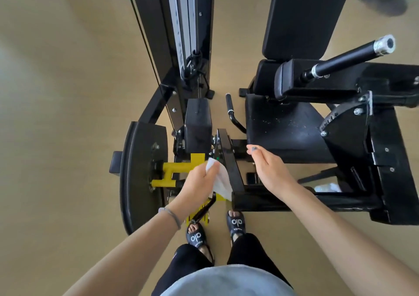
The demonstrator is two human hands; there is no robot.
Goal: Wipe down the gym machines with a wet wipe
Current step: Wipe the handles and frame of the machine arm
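Wet wipe gripped by left hand.

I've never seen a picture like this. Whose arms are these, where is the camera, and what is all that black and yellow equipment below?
There is no robot here: the camera sits on a person's head, looking down past their own arms to their sandalled feet on the tan floor. Below is a black gym machine with a padded seat, a backrest, a round black disc and a yellow adjustment handle. The left hand grips a white wet wipe beside a black metal bar of the frame. The right hand is open and holds nothing, hovering near the seat's front edge.
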